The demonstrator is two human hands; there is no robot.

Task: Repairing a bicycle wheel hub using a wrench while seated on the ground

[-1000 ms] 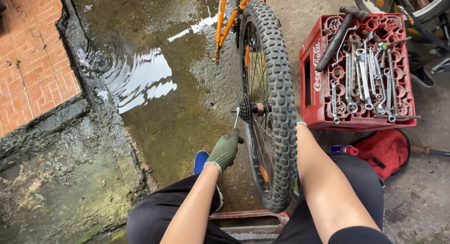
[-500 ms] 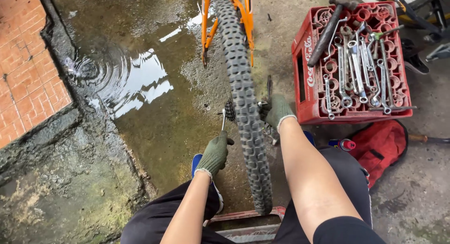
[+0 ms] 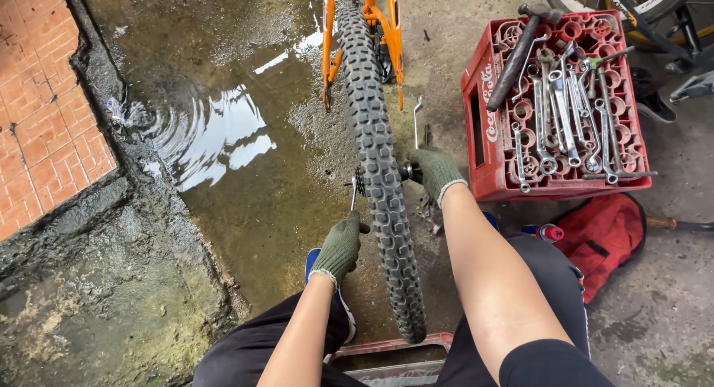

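Right now the knobby bicycle wheel point(image 3: 379, 171) stands upright between both gloved hands: left hand point(image 3: 342, 244) curled around a slim tool left of its hub, right hand point(image 3: 433, 171) gripping the axle end. Slick wet concrete point(image 3: 245, 186) beneath could let the tyre slide, jerking the tool loose.

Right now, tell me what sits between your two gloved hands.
In the head view, the black knobby bicycle tyre stands upright between the left hand and the right hand, which reach for the wheel's hub from either side.
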